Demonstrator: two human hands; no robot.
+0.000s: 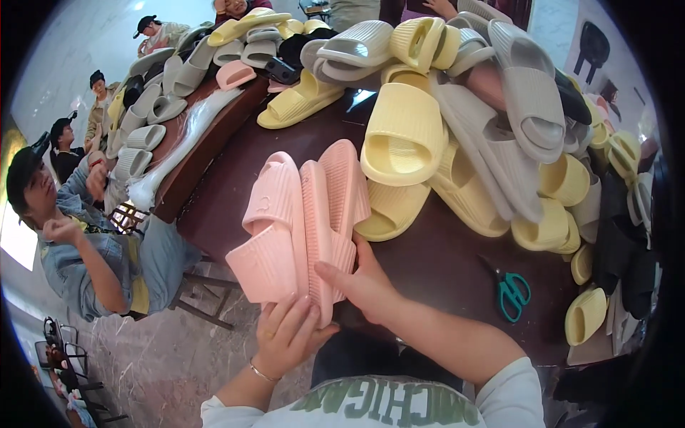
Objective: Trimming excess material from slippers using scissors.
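Observation:
Several pink slide slippers (275,253) are held together as an upright bundle in front of me, soles pressed against one another. My left hand (289,332) grips the bundle's lower end, fingers laid across the front slipper. From the right, my right hand (364,285) clasps the bundle's side, with the thumb on a ridged sole (314,214). Just beyond the bundle lie yellow slippers (403,128) and the edge of a big pile. Right of my right hand, scissors with teal handles (512,296) rest on the dark red table (435,267).
Grey slippers (528,100) and yellow ones heap along the table's far and right sides. Clear plastic film (189,139) lies on a neighbouring table among more slippers. A person in a denim jacket (93,264) sits at left; other people are farther back. A stool (207,299) stands by the table.

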